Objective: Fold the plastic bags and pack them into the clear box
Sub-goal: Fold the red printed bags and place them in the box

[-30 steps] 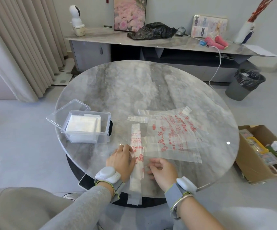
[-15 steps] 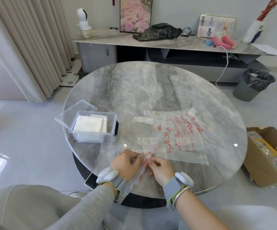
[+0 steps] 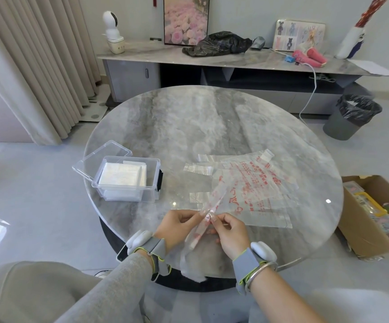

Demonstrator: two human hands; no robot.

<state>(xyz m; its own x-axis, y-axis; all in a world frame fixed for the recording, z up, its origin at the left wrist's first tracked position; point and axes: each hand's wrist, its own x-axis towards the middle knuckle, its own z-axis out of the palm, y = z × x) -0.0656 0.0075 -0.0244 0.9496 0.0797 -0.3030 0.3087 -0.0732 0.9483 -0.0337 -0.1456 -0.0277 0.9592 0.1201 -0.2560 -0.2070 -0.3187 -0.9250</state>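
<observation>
At the round grey marble counter's [image 3: 189, 127] near edge, our left hand [image 3: 177, 226] and right hand [image 3: 232, 234] pinch a clear, red-printed plastic bag [image 3: 213, 205] folded into a strip. Next, we judge: fold it shorter for the clear plastic box [image 3: 124, 187], left edge.

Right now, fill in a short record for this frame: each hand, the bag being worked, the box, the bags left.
left hand: pinches the folded strip
right hand: pinches the same strip
folded strip: narrow, red print, lifted off the table
clear box: open, lid at its far left side
folded bags: white stack inside the box
flat bags: unfolded, right of the box
</observation>
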